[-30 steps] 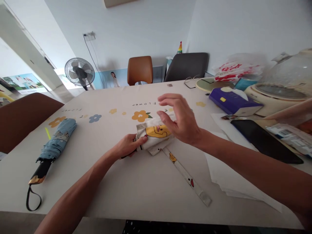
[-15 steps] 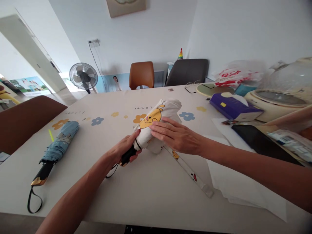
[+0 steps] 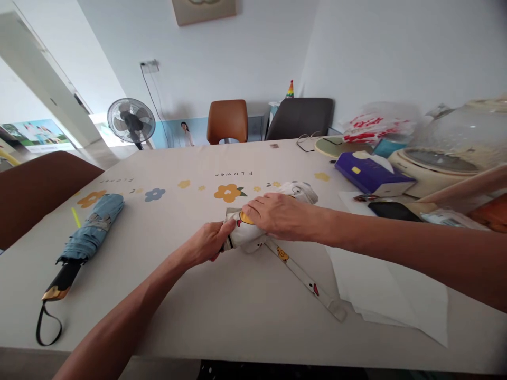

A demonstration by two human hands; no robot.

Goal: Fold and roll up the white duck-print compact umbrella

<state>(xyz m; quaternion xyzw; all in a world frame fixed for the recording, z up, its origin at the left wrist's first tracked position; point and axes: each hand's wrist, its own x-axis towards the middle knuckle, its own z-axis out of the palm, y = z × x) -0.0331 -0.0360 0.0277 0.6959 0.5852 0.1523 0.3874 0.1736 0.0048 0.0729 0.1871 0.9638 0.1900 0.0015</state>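
Your left hand (image 3: 206,245) clenched on the white umbrella (image 3: 298,191), your right hand (image 3: 277,216) flat atop it, strap (image 3: 304,277) lying near, blue umbrella (image 3: 89,232) left, paper (image 3: 380,285) right.

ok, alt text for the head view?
Two bare hands press a folded white umbrella on a flowered table: left hand grips its handle end, right hand lies flat on top. A blue umbrella lies to the left.

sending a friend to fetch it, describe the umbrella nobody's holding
On the flower-print table, look to its left side near the brown chair. The blue umbrella lies folded, black handle toward the near edge. Unlike the white cartoon-print umbrella being held, it is plain and untouched.
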